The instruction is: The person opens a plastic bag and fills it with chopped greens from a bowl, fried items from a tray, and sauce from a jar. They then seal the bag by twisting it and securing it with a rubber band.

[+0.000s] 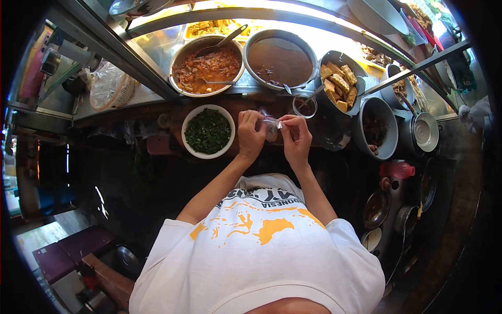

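A small clear plastic bag (271, 129) hangs between my two hands, with something brownish low inside it that I cannot make out. My left hand (251, 135) pinches the bag's left edge, fingers curled. On the other edge, the thumb and fingertips of my right hand (296, 137) are closed on the plastic. Left of my left hand stands a white bowl (184, 138) of chopped green leaves (208, 131). Just beyond my right hand is a small glass jar (305, 107) of dark sauce with a spoon in it.
Behind the counter edge (157, 104) stand a pot of red stew (209, 68) with ladles and a pot of brown liquid (280, 57). Fried tofu or tempeh pieces (340, 83) fill a grey bowl to the right. A grey basin (389, 141) and several pans stand farther right.
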`<state>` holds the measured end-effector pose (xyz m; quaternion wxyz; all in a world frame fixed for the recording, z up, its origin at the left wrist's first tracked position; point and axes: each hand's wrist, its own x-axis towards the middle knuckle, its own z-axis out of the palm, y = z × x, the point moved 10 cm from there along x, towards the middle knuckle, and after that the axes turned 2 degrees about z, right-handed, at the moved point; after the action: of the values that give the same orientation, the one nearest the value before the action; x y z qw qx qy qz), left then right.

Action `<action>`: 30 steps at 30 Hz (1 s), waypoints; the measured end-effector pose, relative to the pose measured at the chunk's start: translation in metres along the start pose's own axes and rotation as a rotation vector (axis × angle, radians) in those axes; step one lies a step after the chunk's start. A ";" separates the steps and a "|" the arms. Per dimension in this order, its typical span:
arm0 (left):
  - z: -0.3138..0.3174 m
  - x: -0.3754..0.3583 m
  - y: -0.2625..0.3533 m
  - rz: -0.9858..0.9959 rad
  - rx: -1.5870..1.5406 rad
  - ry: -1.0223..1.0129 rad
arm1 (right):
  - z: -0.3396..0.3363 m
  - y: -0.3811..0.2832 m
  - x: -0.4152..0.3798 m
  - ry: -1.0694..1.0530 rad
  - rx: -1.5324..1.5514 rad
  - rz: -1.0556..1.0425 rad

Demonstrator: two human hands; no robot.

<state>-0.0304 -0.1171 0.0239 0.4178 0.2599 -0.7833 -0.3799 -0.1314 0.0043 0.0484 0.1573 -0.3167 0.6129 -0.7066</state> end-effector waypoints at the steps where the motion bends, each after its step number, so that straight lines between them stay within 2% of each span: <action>1: 0.000 0.000 -0.001 0.004 0.008 0.004 | -0.002 -0.006 -0.001 0.023 -0.049 -0.046; 4: 0.002 0.001 -0.003 0.037 0.038 0.002 | -0.010 -0.013 -0.002 0.107 0.023 -0.056; 8: 0.009 -0.006 -0.018 0.063 0.098 -0.048 | -0.032 -0.040 0.001 0.237 0.006 -0.238; 12: 0.027 -0.022 -0.036 0.060 0.208 -0.229 | -0.051 -0.049 0.019 0.263 -0.030 -0.092; 15: 0.012 -0.015 0.004 0.086 0.147 -0.282 | -0.053 -0.037 0.025 0.163 -0.082 0.019; 16: 0.010 -0.009 0.005 -0.077 -0.241 -0.353 | -0.056 -0.030 0.025 0.219 -0.061 0.098; 19: -0.009 0.014 0.057 -0.185 -0.643 -0.305 | -0.045 -0.030 0.026 0.154 -0.030 0.143; 21: 0.002 0.017 0.041 -0.390 -0.850 -0.283 | -0.034 -0.031 0.025 0.108 0.042 0.147; 23: 0.015 0.016 0.031 -0.597 -1.031 -0.394 | -0.025 -0.034 0.024 0.066 0.045 0.148; 25: 0.009 0.024 0.031 -0.546 -0.974 -0.331 | -0.018 -0.037 0.023 0.038 -0.020 0.151; 27: 0.005 0.029 0.035 -0.438 -0.950 -0.324 | -0.014 -0.064 0.031 0.054 -0.187 -0.025; 30: 0.003 0.027 0.045 -0.358 -0.896 -0.326 | -0.012 -0.077 0.039 0.006 -0.457 -0.052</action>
<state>-0.0509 -0.1100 0.0716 0.2890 0.1227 -0.5419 -0.7796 -0.1553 0.0053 0.1317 0.0616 -0.3577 0.7490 -0.5543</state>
